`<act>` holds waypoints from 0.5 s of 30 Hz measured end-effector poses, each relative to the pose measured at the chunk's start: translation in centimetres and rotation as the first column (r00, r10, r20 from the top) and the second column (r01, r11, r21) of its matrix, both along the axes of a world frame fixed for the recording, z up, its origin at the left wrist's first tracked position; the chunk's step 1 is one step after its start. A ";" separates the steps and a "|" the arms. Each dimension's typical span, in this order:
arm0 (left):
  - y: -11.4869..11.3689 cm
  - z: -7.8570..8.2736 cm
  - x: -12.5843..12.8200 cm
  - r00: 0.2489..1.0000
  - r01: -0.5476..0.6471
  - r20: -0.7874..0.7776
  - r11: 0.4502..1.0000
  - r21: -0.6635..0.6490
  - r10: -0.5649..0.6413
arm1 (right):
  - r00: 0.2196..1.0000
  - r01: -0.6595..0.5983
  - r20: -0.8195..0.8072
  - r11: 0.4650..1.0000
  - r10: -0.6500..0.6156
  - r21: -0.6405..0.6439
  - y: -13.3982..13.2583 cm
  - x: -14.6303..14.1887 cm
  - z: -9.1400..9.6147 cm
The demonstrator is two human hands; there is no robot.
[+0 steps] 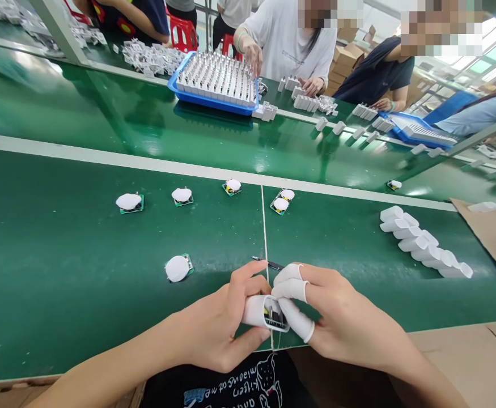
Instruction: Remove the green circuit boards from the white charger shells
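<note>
My left hand (226, 317) is wrapped round a white plastic housing (254, 310), its open end facing right. Inside that opening sits a circuit board (275, 316) with black and yellow parts and metal pins. My right hand (316, 300), with white finger cots on thumb and fingers, is closed at the opening, its fingertips against the board and the rim; the fingertips partly hide the contact. Just beyond my hands lies a thin black tool (275, 265). To the left rests a circuit board with a white round pad (177, 268).
More padded boards (129, 202) lie along the far side of the green work surface (81, 243). A slanting row of white housings (422, 241) stands right, near cardboard (486, 226). Across the bench, co-workers handle small white parts beside a filled blue tray (213, 103).
</note>
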State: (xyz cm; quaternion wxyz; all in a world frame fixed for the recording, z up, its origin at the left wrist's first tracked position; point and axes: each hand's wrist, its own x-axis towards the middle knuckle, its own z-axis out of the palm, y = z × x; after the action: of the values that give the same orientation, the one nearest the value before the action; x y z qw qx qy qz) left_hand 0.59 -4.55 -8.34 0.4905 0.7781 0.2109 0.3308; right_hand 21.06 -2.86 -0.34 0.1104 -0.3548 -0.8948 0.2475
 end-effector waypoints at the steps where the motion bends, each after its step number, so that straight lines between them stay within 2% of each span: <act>1: 0.0 0.0 0.0 1.000 -0.001 0.001 1.000 0.002 0.001 | 1.000 0.005 0.010 1.000 -0.005 0.012 -0.1 0.0 0.0; 9: 0.2 0.0 0.1 1.000 -0.008 0.006 0.999 0.039 0.008 | 0.996 -0.034 0.089 0.992 0.023 0.124 0.2 -0.2 -0.4; 13: 0.2 0.1 0.0 1.000 -0.006 0.003 0.998 0.062 0.005 | 0.996 -0.062 0.071 0.998 0.062 -0.001 0.8 -0.1 0.3; 15: 0.2 0.0 0.0 1.000 0.001 -0.030 0.997 0.073 0.001 | 0.989 -0.070 0.129 0.996 0.077 -0.058 1.0 -0.2 0.7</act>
State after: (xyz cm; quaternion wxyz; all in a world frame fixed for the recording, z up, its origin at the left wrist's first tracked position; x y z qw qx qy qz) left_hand 0.58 -4.32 -8.30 0.4584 0.8005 0.2059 0.3266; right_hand 20.89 -1.82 0.36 0.0326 -0.3399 -0.9057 0.2512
